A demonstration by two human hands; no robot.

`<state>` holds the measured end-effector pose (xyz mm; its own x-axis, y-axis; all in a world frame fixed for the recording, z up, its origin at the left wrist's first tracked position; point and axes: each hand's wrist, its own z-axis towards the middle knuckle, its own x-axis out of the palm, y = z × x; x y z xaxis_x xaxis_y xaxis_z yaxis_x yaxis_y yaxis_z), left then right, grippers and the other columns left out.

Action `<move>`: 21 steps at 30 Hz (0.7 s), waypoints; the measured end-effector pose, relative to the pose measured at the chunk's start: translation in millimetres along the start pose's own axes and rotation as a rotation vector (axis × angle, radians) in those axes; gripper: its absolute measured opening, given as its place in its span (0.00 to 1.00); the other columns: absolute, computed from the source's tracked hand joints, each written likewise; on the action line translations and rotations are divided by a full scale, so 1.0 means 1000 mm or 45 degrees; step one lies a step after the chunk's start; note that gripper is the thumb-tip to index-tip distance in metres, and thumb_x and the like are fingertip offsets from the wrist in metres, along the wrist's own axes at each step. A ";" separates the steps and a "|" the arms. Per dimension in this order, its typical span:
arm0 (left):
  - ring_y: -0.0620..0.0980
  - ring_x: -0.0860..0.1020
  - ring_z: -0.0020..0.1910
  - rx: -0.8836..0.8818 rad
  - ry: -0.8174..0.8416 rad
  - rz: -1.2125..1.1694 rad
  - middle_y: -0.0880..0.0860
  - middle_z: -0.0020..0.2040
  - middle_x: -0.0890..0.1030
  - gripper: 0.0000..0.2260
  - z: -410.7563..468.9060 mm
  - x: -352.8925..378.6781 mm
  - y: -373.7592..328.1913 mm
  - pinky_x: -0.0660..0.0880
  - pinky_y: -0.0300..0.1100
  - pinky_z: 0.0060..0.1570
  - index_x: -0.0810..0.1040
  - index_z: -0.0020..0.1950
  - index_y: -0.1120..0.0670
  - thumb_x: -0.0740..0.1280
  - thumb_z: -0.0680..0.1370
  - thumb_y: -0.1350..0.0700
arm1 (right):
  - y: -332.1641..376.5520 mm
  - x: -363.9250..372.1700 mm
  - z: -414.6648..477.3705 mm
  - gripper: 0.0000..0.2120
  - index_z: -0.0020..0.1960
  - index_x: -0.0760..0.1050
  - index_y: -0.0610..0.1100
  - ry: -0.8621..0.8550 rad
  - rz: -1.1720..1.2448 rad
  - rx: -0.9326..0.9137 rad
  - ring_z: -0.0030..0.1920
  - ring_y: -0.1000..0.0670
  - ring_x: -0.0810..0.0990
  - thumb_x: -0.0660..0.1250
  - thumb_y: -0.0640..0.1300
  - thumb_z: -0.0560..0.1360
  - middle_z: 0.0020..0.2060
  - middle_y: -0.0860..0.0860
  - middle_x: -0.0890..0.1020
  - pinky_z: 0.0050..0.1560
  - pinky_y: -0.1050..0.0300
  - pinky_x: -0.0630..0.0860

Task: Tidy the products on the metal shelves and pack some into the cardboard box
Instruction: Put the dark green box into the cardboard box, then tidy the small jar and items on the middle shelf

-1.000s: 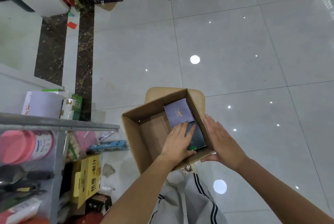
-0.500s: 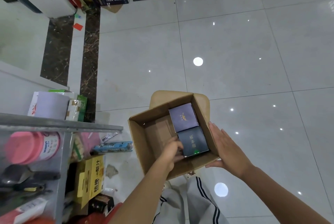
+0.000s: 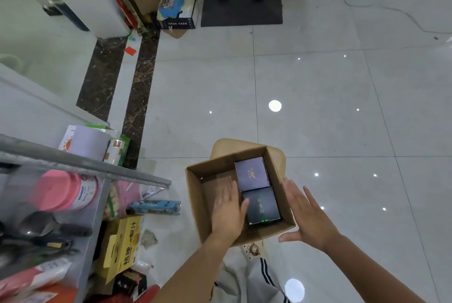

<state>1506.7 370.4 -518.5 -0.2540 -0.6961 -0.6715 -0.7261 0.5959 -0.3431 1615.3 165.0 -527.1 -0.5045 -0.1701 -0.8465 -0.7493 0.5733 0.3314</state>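
Brown cardboard box at lower centre is lined along its right wall by a purple square carton and a dark square carton. The left hand is laid flat inside, the right hand spread open outside.

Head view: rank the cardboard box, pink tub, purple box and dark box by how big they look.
1. cardboard box
2. pink tub, though it sits nearer the camera and blurred, so unsure
3. purple box and dark box look about alike; not ranked
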 end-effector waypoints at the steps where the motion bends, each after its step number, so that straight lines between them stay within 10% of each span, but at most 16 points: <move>1: 0.58 0.62 0.76 0.051 -0.138 0.183 0.59 0.78 0.58 0.37 -0.009 -0.010 0.006 0.60 0.51 0.73 0.54 0.80 0.54 0.34 0.78 0.35 | 0.001 -0.011 0.001 0.61 0.78 0.47 0.37 0.002 -0.005 -0.016 0.78 0.49 0.42 0.52 0.82 0.64 0.78 0.44 0.49 0.75 0.48 0.43; 6: 0.55 0.34 0.76 -0.016 -0.425 0.351 0.56 0.75 0.30 0.39 -0.064 -0.062 0.037 0.35 0.50 0.71 0.31 0.76 0.51 0.33 0.72 0.29 | 0.027 -0.082 0.025 0.58 0.79 0.39 0.43 -0.072 -0.086 -0.118 0.78 0.48 0.44 0.51 0.81 0.66 0.79 0.45 0.47 0.75 0.50 0.38; 14: 0.54 0.29 0.75 -0.436 -0.769 0.039 0.53 0.76 0.28 0.47 -0.169 -0.135 0.090 0.32 0.53 0.73 0.33 0.78 0.49 0.30 0.65 0.25 | 0.129 -0.184 0.069 0.51 0.78 0.52 0.40 -0.199 -0.325 -0.467 0.76 0.44 0.53 0.44 0.78 0.71 0.77 0.42 0.57 0.73 0.46 0.45; 17: 0.55 0.32 0.76 -0.590 -0.850 0.035 0.54 0.74 0.26 0.60 -0.228 -0.145 0.113 0.36 0.55 0.74 0.31 0.76 0.53 0.15 0.48 0.25 | 0.190 -0.203 0.065 0.51 0.78 0.37 0.49 -0.290 -0.402 -0.648 0.77 0.47 0.38 0.34 0.80 0.66 0.77 0.48 0.37 0.76 0.49 0.34; 21: 0.55 0.34 0.78 -0.812 -0.997 -0.034 0.54 0.79 0.34 0.59 -0.310 -0.129 0.143 0.36 0.53 0.75 0.33 0.77 0.51 0.16 0.50 0.25 | 0.271 -0.202 0.048 0.54 0.78 0.34 0.50 -0.333 -0.456 -0.896 0.73 0.52 0.28 0.21 0.79 0.59 0.74 0.51 0.31 0.72 0.49 0.29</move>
<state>1237.7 421.5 -277.8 0.0920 -0.1111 -0.9895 -0.9897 0.0991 -0.1031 1534.2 393.1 -286.4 -0.1333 -0.0051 -0.9911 -0.9826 -0.1299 0.1329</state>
